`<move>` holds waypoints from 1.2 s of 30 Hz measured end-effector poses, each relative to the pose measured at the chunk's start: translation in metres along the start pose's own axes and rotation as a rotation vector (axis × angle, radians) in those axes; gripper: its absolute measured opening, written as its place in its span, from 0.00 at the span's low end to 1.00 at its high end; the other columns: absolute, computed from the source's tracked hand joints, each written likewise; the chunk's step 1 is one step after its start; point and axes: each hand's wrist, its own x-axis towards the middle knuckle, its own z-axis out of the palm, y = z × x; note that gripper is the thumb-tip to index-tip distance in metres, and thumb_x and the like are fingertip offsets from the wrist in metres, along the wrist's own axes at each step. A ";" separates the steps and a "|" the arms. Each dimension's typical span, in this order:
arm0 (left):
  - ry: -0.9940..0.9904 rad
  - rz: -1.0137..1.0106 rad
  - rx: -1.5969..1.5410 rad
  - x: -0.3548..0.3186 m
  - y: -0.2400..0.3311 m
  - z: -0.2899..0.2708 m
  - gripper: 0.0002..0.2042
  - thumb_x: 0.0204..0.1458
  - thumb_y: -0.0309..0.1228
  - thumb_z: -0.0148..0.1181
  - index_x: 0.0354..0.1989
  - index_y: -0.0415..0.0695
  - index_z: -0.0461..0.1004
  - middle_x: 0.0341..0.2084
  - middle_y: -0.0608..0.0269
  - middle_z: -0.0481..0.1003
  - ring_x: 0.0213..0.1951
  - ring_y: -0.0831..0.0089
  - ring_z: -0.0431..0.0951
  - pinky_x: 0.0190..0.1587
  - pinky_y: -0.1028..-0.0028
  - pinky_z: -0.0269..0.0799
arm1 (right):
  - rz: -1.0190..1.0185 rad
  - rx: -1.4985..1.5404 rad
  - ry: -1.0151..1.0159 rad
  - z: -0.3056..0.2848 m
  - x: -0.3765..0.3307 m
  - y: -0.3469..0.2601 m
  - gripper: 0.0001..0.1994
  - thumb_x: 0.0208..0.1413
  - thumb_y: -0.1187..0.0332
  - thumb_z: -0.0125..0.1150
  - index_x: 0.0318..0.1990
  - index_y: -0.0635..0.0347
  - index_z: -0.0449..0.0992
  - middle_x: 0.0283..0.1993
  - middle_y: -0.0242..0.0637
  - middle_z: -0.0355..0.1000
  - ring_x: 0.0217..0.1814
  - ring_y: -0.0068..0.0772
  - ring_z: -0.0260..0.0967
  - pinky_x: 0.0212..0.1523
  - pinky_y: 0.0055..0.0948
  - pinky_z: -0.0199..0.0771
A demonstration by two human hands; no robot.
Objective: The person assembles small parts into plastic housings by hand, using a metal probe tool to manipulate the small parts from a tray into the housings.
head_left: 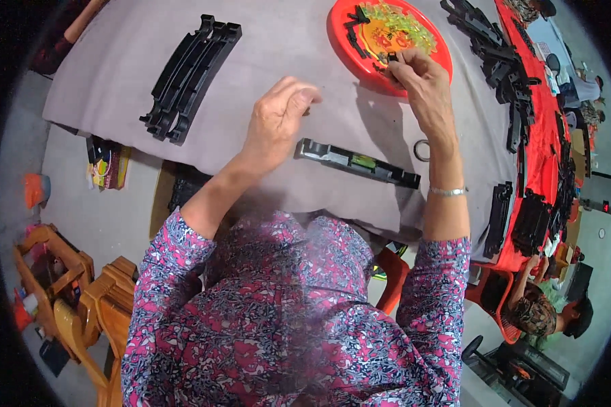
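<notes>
A small black piece sits pinched between the thumb and fingertips of my right hand, over the red tray. My left hand hangs half-curled; I can't tell if its blurred fingers hold anything. Nearer me, a black bar lies on the grey cloth.

Workshop, seemingly: black plastic parts strewn over cloth-covered table, co-worker seated at right.

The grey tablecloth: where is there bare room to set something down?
Bare cloth lies between the black bars at left and the red tray, beyond the left hand. Another patch separates the right forearm from the heaped black parts. Crowded: the tray and right side.
</notes>
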 end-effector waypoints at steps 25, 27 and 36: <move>-0.225 -0.287 -0.342 -0.020 0.043 0.019 0.08 0.57 0.23 0.58 0.44 0.34 0.75 0.34 0.66 0.77 0.38 0.79 0.78 0.41 0.78 0.74 | 0.051 0.179 -0.051 0.037 -0.114 -0.038 0.09 0.60 0.76 0.55 0.47 0.67 0.70 0.32 0.28 0.71 0.36 0.16 0.70 0.38 0.20 0.72; -0.212 -0.253 -0.281 -0.022 0.039 0.019 0.07 0.56 0.22 0.58 0.42 0.35 0.76 0.32 0.67 0.77 0.37 0.80 0.78 0.39 0.77 0.74 | 0.184 0.301 -0.003 0.036 -0.118 -0.041 0.09 0.61 0.72 0.57 0.45 0.66 0.74 0.34 0.28 0.73 0.32 0.14 0.64 0.33 0.15 0.64; -0.179 0.361 0.143 -0.019 0.034 0.019 0.10 0.44 0.15 0.63 0.36 0.38 0.78 0.32 0.58 0.78 0.34 0.68 0.78 0.37 0.73 0.74 | 0.398 0.336 -0.091 0.014 -0.123 -0.043 0.09 0.58 0.67 0.61 0.38 0.64 0.78 0.29 0.28 0.74 0.29 0.14 0.64 0.31 0.17 0.64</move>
